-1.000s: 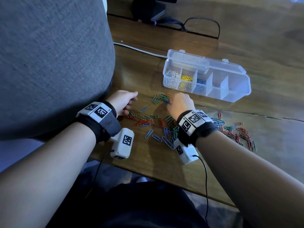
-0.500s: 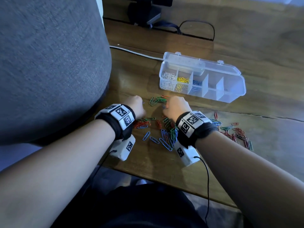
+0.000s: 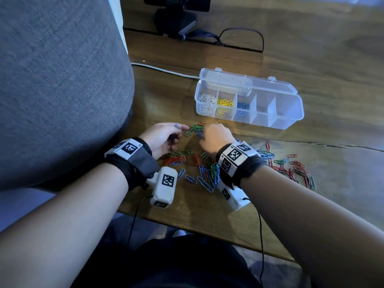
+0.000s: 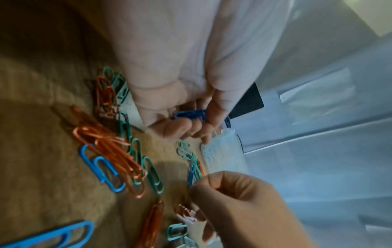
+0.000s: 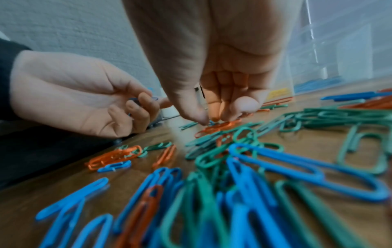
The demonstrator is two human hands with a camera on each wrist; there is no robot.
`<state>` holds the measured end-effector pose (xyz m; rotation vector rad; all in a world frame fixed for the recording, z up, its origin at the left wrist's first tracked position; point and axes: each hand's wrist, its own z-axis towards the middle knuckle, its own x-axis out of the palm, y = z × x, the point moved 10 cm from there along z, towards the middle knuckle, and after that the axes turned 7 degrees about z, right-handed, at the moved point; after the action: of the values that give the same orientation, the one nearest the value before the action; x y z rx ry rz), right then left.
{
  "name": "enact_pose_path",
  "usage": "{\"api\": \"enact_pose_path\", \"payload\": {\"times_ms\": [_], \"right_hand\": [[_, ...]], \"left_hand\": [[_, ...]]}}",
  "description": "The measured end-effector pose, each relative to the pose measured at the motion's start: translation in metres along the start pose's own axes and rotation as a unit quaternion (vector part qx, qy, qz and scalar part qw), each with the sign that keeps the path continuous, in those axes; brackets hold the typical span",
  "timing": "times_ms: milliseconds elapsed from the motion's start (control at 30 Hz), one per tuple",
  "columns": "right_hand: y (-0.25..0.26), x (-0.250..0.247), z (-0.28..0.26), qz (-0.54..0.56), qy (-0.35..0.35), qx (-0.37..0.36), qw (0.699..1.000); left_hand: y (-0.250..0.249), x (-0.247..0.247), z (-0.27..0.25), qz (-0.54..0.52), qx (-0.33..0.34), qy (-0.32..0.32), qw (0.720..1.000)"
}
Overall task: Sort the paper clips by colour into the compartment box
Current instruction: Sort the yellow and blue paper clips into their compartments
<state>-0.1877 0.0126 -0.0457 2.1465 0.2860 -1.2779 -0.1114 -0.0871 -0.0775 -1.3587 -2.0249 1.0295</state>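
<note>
- Both hands worked low over the counter: the left hand grasped a bunch of blue clips in curled fingers.
- Her right hand pinched at a blue clip among the loose paper clips.
- Beyond stood the open compartment box, holding white, yellow and blue clips in separate sections.

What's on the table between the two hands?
Between the left hand and right hand, the head view shows a small bunch of green paper clips on the table.
</note>
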Motion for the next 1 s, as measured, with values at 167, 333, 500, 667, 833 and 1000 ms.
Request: {"api": "enact_pose_path", "payload": {"times_ms": [167,333,500,667,833,1000], "right_hand": [[0.014,-0.003,0.001,-0.016,-0.01,-0.018,1.0],[0.014,0.0,0.003,-0.037,0.008,-0.011,0.999],[0.007,0.009,-0.003,-0.042,0.051,-0.015,0.998],[-0.034,-0.028,-0.015,0.223,-0.047,0.022,0.973],[-0.119,-0.077,-0.035,0.497,-0.127,0.13,0.848],[-0.143,-0.115,-0.017,0.513,-0.155,0.122,0.836]], "left_hand": [[0.008,-0.013,-0.007,-0.036,-0.041,-0.016,0.998],[0.013,-0.008,-0.017,-0.172,-0.084,0.044,0.981],[0.011,-0.002,-0.019,-0.199,-0.086,0.073,0.973],[0.002,0.012,-0.02,-0.191,-0.07,0.088,0.975],[-0.036,0.049,-0.004,-0.014,-0.027,0.081,0.996],[-0.092,0.111,0.02,0.088,0.033,0.092,0.991]]}}
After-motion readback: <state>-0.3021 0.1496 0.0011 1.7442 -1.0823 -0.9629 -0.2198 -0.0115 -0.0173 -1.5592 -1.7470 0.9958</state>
